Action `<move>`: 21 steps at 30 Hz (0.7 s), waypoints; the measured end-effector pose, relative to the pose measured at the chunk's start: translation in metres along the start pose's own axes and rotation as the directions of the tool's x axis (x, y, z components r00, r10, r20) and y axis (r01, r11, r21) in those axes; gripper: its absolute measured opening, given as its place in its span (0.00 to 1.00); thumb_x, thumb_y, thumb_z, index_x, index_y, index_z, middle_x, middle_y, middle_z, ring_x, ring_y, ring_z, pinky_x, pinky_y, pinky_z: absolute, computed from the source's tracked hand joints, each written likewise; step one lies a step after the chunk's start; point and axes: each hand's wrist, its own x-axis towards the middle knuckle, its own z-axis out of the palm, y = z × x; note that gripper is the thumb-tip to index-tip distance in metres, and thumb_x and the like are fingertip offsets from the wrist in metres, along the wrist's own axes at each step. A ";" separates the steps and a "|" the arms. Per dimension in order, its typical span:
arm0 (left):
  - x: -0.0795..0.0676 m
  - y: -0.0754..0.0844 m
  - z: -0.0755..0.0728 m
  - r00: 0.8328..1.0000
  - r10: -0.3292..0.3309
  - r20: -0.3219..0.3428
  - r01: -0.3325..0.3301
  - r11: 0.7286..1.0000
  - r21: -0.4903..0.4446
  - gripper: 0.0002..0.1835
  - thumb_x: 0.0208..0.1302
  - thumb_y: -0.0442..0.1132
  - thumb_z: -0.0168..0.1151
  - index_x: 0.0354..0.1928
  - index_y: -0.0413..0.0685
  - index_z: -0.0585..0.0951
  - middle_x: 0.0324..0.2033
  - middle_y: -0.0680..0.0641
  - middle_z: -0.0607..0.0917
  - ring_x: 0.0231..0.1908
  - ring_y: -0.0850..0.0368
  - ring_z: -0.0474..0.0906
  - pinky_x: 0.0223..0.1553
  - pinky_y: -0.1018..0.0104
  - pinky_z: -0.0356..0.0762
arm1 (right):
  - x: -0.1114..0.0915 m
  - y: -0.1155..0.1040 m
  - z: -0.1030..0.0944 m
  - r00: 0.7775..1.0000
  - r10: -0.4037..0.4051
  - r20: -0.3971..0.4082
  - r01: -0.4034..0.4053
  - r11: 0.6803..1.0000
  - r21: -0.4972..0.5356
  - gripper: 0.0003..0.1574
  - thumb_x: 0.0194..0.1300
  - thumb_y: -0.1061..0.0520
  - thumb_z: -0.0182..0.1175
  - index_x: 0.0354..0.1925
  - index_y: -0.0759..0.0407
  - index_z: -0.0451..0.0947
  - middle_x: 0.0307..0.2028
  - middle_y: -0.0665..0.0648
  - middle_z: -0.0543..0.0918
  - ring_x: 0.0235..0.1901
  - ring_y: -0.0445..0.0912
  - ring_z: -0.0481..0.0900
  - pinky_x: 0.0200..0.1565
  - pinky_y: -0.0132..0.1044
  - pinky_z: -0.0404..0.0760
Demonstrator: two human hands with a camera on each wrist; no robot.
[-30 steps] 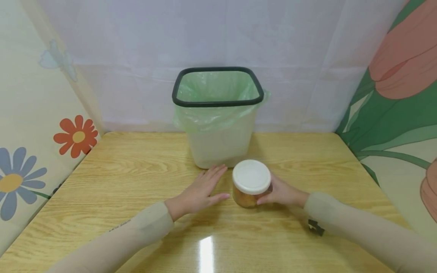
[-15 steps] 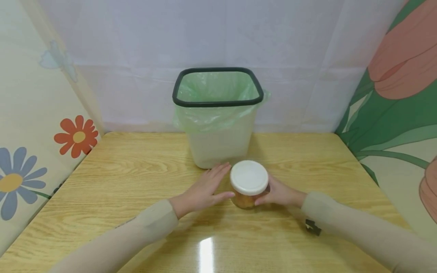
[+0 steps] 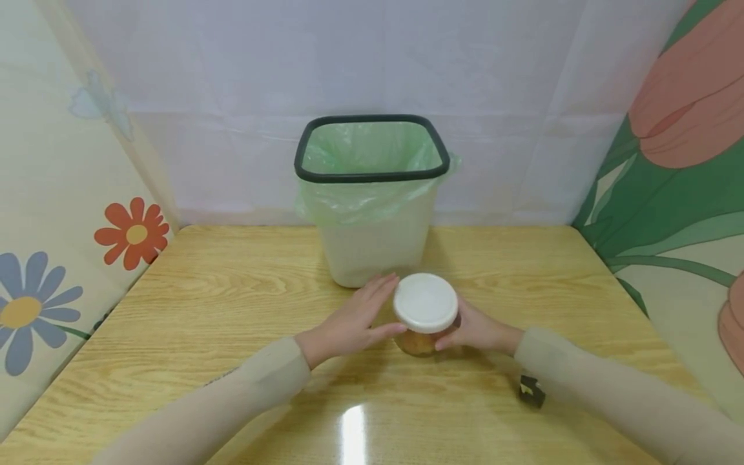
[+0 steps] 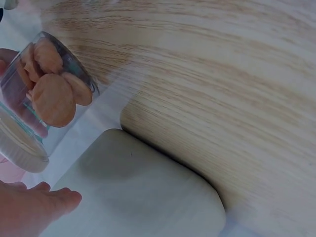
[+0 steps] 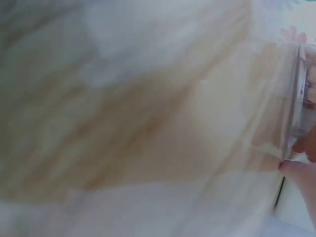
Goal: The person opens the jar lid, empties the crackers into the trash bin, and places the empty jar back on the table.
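A clear jar (image 3: 415,343) with a white lid (image 3: 426,302) stands on the table in front of the bin. Flat, round brown pieces (image 4: 53,100) show through its wall in the left wrist view. My right hand (image 3: 481,328) grips the jar's right side, thumb at the front; its other fingers are mostly hidden behind. Beside the lid's left edge is my left hand (image 3: 354,323), fingers extended and thumb spread. Whether it touches the jar I cannot tell. In the right wrist view only a thumb (image 5: 296,170) and a sliver of the jar show at the right edge.
A pale bin (image 3: 374,248) with a black rim and green bag liner (image 3: 369,145) stands just behind the jar. The wooden table (image 3: 232,271) meets a white cloth backdrop at the back. Floral panels flank both sides. A small dark object (image 3: 531,391) is under the right sleeve.
My left hand has moved right, toward the jar's lid. The jar shifted slightly left with my right hand at first, then stayed nearly still.
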 end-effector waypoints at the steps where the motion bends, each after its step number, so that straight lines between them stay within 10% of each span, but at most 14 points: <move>1: 0.001 0.000 0.000 1.000 0.004 -0.002 -0.004 1.000 0.001 0.45 0.71 0.53 0.61 0.77 0.34 0.54 0.76 0.34 0.55 0.76 0.34 0.48 0.74 0.41 0.49 | 0.000 0.000 0.000 1.000 0.005 -0.002 -0.005 1.000 0.003 0.74 0.45 0.65 0.80 0.75 0.77 0.40 0.68 0.79 0.61 0.67 0.67 0.62 0.70 0.61 0.58; 8: 0.007 0.003 0.002 1.000 0.013 -0.003 -0.013 1.000 -0.010 0.46 0.70 0.52 0.63 0.77 0.33 0.53 0.76 0.34 0.55 0.76 0.34 0.49 0.75 0.43 0.49 | -0.001 -0.002 -0.001 0.998 0.059 0.014 -0.060 0.996 0.069 0.87 0.47 0.62 0.80 0.73 0.75 0.18 0.72 0.81 0.50 0.70 0.72 0.53 0.67 0.35 0.63; 14: 0.011 0.005 0.002 1.000 0.027 -0.002 -0.027 1.000 -0.012 0.47 0.69 0.51 0.64 0.77 0.33 0.53 0.76 0.33 0.54 0.76 0.36 0.48 0.75 0.43 0.49 | 0.000 0.000 -0.001 0.998 0.054 0.014 -0.054 0.995 0.081 0.85 0.47 0.64 0.79 0.75 0.74 0.21 0.72 0.81 0.51 0.70 0.71 0.53 0.70 0.58 0.57; 21: 0.019 0.005 0.003 0.998 0.056 0.019 -0.056 0.998 0.000 0.50 0.67 0.53 0.66 0.78 0.34 0.51 0.77 0.35 0.52 0.77 0.39 0.46 0.75 0.44 0.47 | 0.000 0.000 -0.001 0.999 0.039 0.023 -0.041 0.993 0.112 0.77 0.46 0.65 0.79 0.76 0.73 0.34 0.70 0.79 0.57 0.65 0.50 0.65 0.65 0.33 0.67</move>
